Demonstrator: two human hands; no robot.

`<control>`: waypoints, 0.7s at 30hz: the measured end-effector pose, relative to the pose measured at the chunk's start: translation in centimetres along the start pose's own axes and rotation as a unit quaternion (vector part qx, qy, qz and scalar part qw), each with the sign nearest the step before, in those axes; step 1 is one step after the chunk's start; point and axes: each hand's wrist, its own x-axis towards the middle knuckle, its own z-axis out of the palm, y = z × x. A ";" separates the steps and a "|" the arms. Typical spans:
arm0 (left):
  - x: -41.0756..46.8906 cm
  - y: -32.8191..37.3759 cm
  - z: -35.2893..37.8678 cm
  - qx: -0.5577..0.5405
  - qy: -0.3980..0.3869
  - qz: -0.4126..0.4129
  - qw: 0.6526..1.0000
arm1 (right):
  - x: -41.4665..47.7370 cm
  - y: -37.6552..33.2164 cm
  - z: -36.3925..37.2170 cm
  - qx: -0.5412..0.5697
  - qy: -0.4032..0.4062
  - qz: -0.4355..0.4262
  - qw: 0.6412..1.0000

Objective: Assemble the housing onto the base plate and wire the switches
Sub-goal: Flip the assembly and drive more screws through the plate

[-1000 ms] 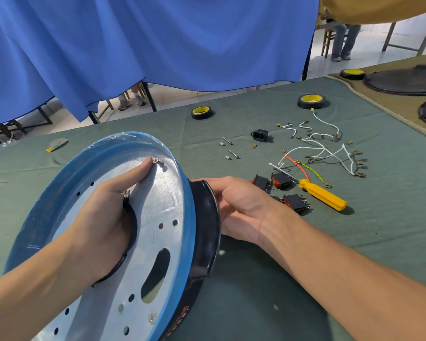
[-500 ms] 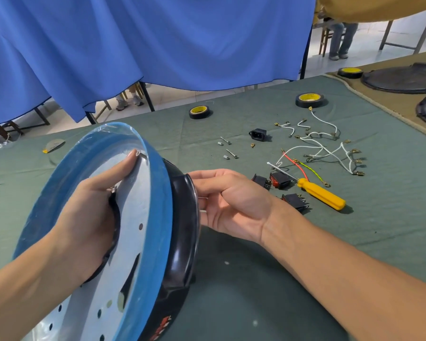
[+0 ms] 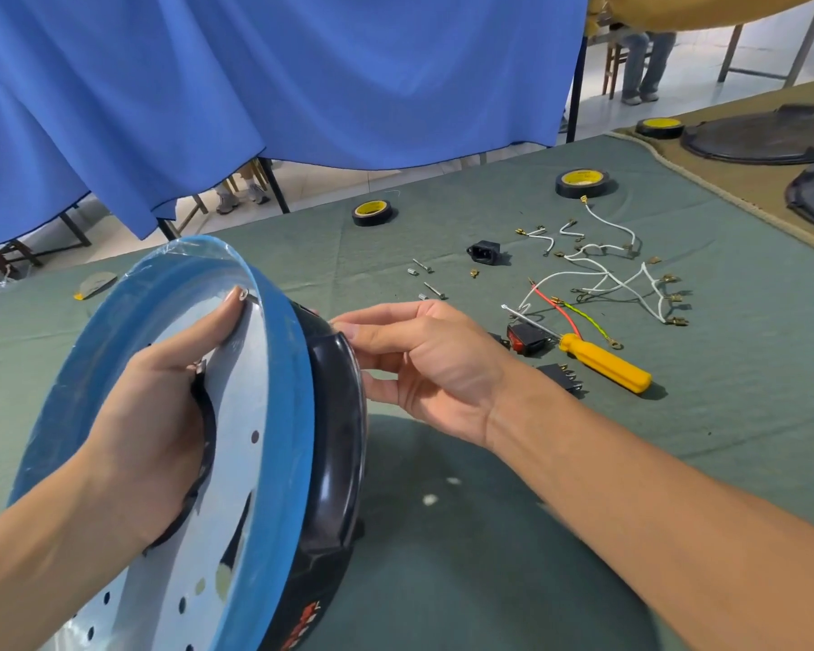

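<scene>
Base plate [image 3: 255, 415] clutched by curled left grip [image 3: 161, 397]; right grip [image 3: 433, 368], relaxed and uncurled, touches housing [image 3: 339, 439].

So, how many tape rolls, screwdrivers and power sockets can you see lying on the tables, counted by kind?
Tape rolls: 3
Screwdriver: 1
Power socket: 1
Total: 5

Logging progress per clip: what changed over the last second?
The left hand turned the base plate and black housing more edge-on. The right hand shifted from behind the housing to its rim, fingers touching it. Left forefinger stays on the screw; screwdriver and wires unmoved.
</scene>
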 end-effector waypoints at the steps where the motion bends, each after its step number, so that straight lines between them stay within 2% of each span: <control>1: 0.0 0.1 -0.1 0.025 0.015 0.033 0.999 | -0.1 -0.1 0.1 -0.003 -0.001 0.002 1.000; 3: -0.2 0.4 0.1 0.038 0.036 0.079 0.996 | -0.2 -0.2 0.3 -0.002 0.000 0.006 1.000; 5: -0.9 0.2 0.2 0.032 0.025 0.099 0.994 | -0.3 -0.3 0.5 -0.010 0.004 0.006 1.000; 8: -1.0 0.2 0.2 0.027 0.018 0.103 0.994 | -0.3 -0.5 0.8 -0.035 0.017 -0.003 0.999; 13: 0.0 0.2 0.3 0.011 0.039 0.048 0.998 | -0.4 -0.7 0.9 -0.055 0.008 0.016 0.998; 16: 0.0 -0.2 0.4 -0.011 -0.014 -0.021 1.000 | -0.5 -1.3 1.2 -0.049 0.012 0.048 0.998; 21: 0.4 -0.6 0.8 -0.043 -0.044 -0.016 0.998 | -0.9 -2.5 1.6 -0.003 0.060 0.132 0.989</control>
